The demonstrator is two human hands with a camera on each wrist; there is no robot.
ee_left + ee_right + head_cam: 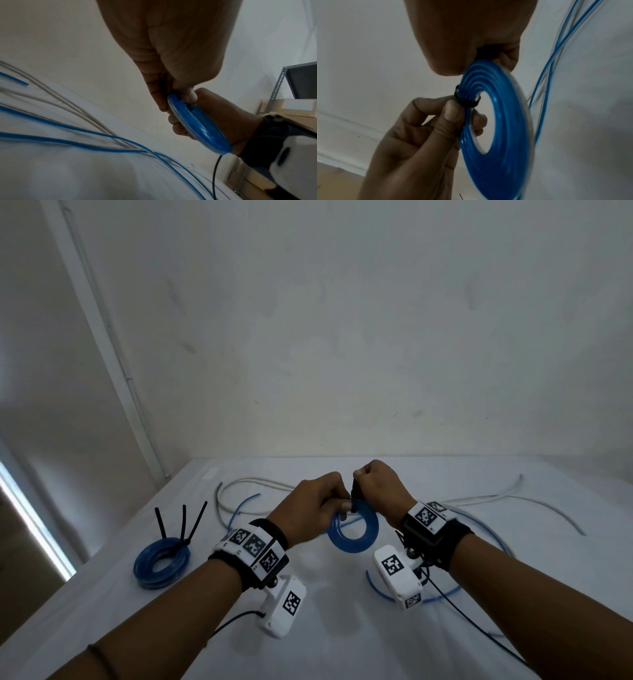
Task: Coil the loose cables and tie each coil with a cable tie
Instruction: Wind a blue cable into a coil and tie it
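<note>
A flat blue cable coil (354,530) hangs above the white table (325,628), held up between both hands. My left hand (342,505) pinches the coil's upper left rim with thumb and fingers. A black cable tie (465,100) is looped round the coil's strands right beside that thumb. My right hand (358,477) is curled round the tie's tail (354,494), which rises from the top of the coil. In the right wrist view the coil (501,121) stands on edge. In the left wrist view my left fingers (161,100) wrap its rim (197,128).
A second blue coil (161,563), bound by three black ties with tails sticking up (183,523), lies at the table's left. A loose white cable (239,484) and a loose blue cable (376,587) sprawl across the far and right side. The wall is close behind.
</note>
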